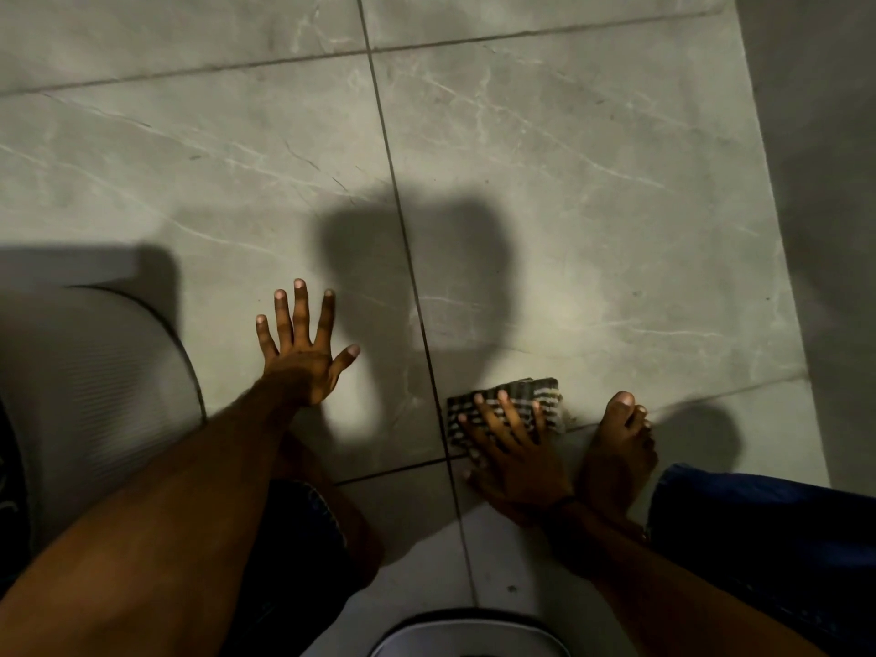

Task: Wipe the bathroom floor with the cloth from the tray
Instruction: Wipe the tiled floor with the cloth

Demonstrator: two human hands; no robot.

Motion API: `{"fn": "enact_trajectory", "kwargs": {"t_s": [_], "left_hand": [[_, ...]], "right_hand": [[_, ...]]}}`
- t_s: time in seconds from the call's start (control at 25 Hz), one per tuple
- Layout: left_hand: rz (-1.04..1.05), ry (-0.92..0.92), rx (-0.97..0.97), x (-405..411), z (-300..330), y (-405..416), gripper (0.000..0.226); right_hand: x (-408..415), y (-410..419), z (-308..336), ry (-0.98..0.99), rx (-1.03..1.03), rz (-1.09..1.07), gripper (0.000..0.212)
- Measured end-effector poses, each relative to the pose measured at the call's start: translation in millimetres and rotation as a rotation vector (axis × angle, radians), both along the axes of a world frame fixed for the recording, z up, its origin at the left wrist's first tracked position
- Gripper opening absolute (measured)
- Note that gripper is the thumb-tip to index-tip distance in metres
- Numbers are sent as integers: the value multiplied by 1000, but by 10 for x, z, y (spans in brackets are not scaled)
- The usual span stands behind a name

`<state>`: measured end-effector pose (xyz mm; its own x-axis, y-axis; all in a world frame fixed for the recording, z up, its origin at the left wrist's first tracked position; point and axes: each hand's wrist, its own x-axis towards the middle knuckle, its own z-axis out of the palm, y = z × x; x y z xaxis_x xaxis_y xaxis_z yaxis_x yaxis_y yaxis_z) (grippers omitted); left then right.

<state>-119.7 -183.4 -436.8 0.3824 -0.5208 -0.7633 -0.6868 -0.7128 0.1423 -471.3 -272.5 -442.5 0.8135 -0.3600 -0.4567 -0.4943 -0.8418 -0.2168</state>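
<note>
A folded cloth (545,395) with dark and light stripes lies flat on the grey marble-look tiled floor (545,182), just right of a grout line. My right hand (512,452) presses down on it, fingers spread across its near half. My left hand (303,348) rests flat on the bare tile to the left, fingers spread wide and holding nothing. No tray is in view.
A white rounded fixture (85,395) curves along the left edge. My bare right foot (616,448) stands just right of the cloth, with blue shorts (758,538) over the knee. A grey wall (825,182) runs along the right. A white rimmed object (455,637) sits at the bottom centre.
</note>
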Motion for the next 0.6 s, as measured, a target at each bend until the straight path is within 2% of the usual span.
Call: {"fn": "enact_trajectory", "kwargs": {"t_s": [0.2,0.32,0.48,0.6], "left_hand": [[-1,2,17,-1,-10,-13,87],[2,13,11,12,-2,-13,87],[1,7,4,18,-1,-2,87],[8,5,-5,11,-14,12,87]], "right_hand": [[988,-334,-72,1,-8,-186,87],[1329,-98,-62,35,27,-224,90],[710,-32,-50,-98,48,83,75],[338,-310,-19,2,2,-37,75]]}}
